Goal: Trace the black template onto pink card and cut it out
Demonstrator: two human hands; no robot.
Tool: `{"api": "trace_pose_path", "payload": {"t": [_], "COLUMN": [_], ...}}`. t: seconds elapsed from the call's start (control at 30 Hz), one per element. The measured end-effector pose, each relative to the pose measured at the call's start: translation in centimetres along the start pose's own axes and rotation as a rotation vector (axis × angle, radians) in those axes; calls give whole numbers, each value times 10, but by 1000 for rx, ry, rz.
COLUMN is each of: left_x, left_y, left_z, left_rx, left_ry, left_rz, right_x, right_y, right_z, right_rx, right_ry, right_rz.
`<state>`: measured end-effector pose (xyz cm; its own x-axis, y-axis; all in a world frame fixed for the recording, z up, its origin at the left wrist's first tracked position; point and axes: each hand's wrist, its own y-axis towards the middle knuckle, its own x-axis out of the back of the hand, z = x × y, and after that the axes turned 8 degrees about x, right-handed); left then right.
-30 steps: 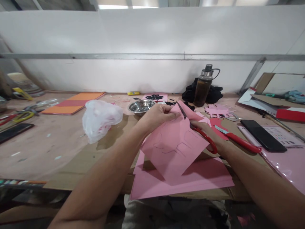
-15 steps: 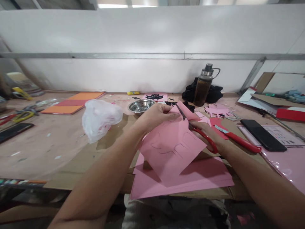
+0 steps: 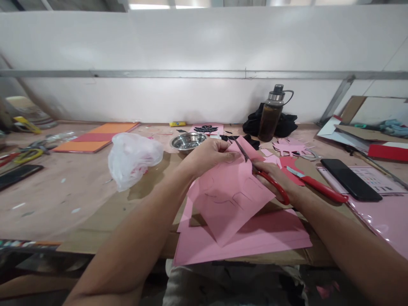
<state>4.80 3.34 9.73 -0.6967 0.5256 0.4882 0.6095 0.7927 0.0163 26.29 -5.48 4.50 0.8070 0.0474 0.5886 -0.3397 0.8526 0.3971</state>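
Observation:
My left hand [image 3: 215,155] pinches the upper left edge of a pink paper sheet [image 3: 234,199] with dark pencil lines drawn on it. The sheet is held up at a tilt, one corner pointing down at me. In my right hand [image 3: 274,176] are red-handled scissors [image 3: 272,187], with my fingers closed round the grips. Their blades [image 3: 241,149] lie across the upper part of the sheet, where a cut flap stands to the right. More pink sheets [image 3: 242,244] lie beneath on brown cardboard. Right of my hand rests a second cutting tool with a red handle [image 3: 325,189].
A steel bowl [image 3: 188,142] and a white plastic bag [image 3: 135,159] stand to the left. Behind are a bottle [image 3: 271,112] and pink cutouts [image 3: 290,146]. A black phone [image 3: 350,179] lies at right. Orange sheets [image 3: 98,138] and pliers [image 3: 28,156] are further left.
The pink sheet has turned slightly in my hands, its lower corner a little further right. Both hands keep their hold, and the scissors stay at almost the same place on the paper.

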Motion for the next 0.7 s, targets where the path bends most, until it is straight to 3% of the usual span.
{"api": "trace_pose_path", "payload": {"t": [0.2,0.4,0.7], "left_x": [0,-1,-2], "left_y": [-1,-2,-3], "left_z": [-2,-3,-5], "left_rx": [-19,-12,43], "left_ry": [-18,-59,-55], "left_rz": [-6,1,-16], "right_x": [-1,-3,-3], "right_y": [4,3,3], "right_z": [13,8,18], "right_rx": [-129,-36,-162], "right_ry": [75,-5,97], "right_rz": [-1,-29,-46]}}
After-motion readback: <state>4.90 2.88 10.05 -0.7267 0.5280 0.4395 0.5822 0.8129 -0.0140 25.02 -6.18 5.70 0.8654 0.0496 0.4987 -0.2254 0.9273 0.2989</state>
